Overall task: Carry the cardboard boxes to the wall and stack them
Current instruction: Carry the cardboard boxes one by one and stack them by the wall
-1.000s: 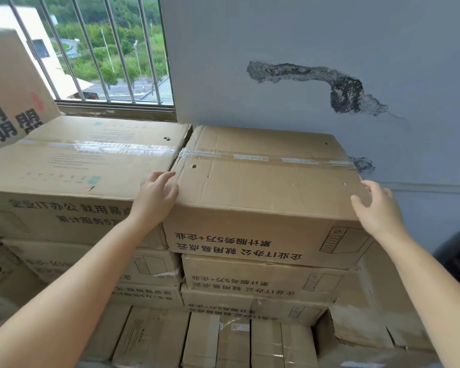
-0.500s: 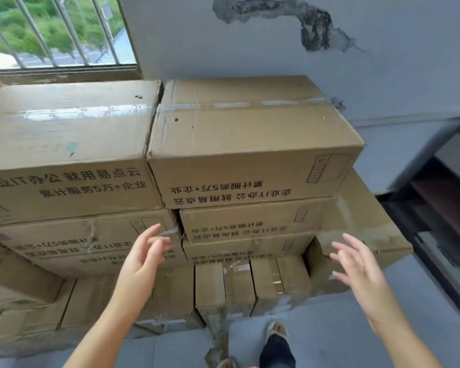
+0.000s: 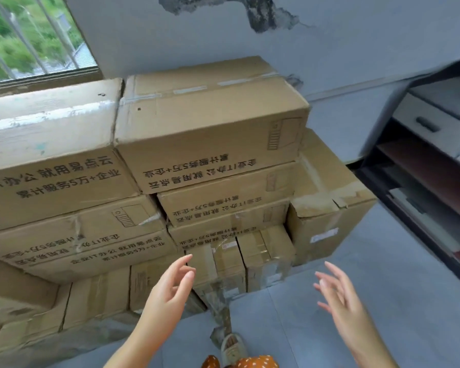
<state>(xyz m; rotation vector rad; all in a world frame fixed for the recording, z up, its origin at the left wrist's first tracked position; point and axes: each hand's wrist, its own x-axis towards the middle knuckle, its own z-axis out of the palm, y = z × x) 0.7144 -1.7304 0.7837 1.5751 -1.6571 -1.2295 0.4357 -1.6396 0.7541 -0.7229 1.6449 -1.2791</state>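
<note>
Filling the left and centre of the frame, the cardboard boxes (image 3: pixel 210 123) sit stacked in several layers against the grey wall (image 3: pixel 329 57), below a barred window (image 3: pixel 32 41) at upper left. Low in the frame, the left hand (image 3: pixel 168 296) and right hand (image 3: pixel 340 301) hover free of the stack, fingers wide and relaxed, holding nothing. A shelf unit (image 3: pixel 433 166) stands at the right edge.

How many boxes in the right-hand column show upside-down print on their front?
3: top box, middle box under it, and third box below that. Lower ones stand on end; any print is unclear.
</note>
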